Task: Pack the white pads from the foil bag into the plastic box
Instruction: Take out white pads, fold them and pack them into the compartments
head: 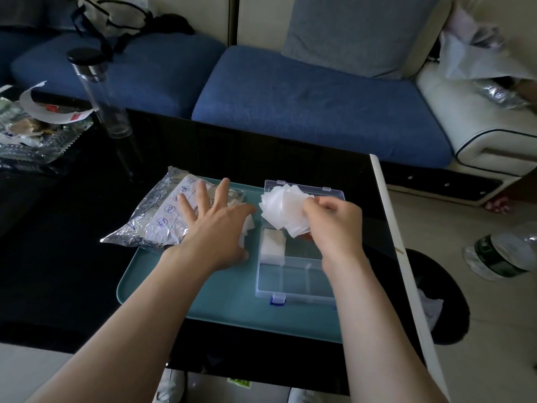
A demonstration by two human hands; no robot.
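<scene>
1. Pads point(283, 209) are fanning out in a loose white bunch, hanging over the 12 o'clock half of the box point(299, 286). They are probably being squared up before going down, since a splayed bunch would not be fitting a compartment.
2. The right hand point(334, 225) is pinching that bunch at its 4 o'clock corner, with fingers curled round the edges. It is leaving most of each pad free to be straightened.
3. The left hand point(215, 225) is lying palm down on the bag point(151, 219) with its fingers spread, at 9 o'clock of the box. It seems to be pinning the slippery foil so that it is not sliding. A few more pads are peeking out beneath the palm at the bag's mouth.
4. The bag is lying at 10 o'clock on the tray point(162, 289), with its mouth pointing toward 3 o'clock, straight at the box. That is keeping each transfer short.
5. The box is sitting open at the tray's 3 o'clock. A neat stack point(273, 242) is already filling the compartment at its 9 o'clock side, while the compartments toward 6 o'clock are looking unfilled. The packing is therefore appearing to be at an early stage.
6. The tray is keeping bag and box together on the dark table point(58, 271).
</scene>
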